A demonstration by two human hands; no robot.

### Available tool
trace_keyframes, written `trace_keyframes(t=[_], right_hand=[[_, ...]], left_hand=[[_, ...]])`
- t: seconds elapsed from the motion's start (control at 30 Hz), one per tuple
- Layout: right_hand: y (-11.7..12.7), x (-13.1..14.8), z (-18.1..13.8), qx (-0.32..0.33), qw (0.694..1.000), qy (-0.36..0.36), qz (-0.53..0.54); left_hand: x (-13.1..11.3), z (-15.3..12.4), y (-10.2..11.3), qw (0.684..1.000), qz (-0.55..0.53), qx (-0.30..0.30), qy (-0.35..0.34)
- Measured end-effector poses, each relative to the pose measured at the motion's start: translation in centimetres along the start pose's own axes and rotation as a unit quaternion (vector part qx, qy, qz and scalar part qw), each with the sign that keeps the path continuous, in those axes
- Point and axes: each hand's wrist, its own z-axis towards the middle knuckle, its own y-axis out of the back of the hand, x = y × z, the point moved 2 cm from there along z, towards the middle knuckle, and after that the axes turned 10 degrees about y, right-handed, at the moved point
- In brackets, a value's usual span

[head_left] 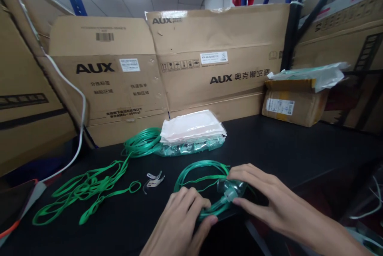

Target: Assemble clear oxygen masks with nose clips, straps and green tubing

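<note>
A coil of clear green tubing (pixel 191 170) lies near the front edge of the black table, joined to a transparent oxygen mask (pixel 238 186). My left hand (pixel 187 214) is closed around the near side of the coil, thumb below and fingers on top. At the mask is my right hand (pixel 263 192), its fingers over the top and its thumb by the white connector (pixel 229 194). A green elastic strap (pixel 209 177) runs across the coil. Left of it rest several small metal strips (pixel 154 180) and a tangled heap of green elastic straps (pixel 89 186).
Behind my hands, white flat packets (pixel 193 126) sit on clear bagged items (pixel 191 147), beside another green tubing coil (pixel 145 140). Large cardboard panels (pixel 209 84) stand along the back. A small carton (pixel 295 104) is at right; a white cable (pixel 82 116) hangs at left.
</note>
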Motion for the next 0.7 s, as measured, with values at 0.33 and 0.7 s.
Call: trace_keyframes(t=[0.33,0.7], right_hand=[[-1.4,1.4,0.0,0.072,0.979,0.082,-0.17],[0.0,2.2,0.8,0.058,0.966,0.163,-0.191]], left_hand=[[-1.6,-1.2,-3.6,0.956,0.207,-0.202,-0.039],[-1.2,-1.1,-2.6,0.958,0.167,-0.212,-0.101]])
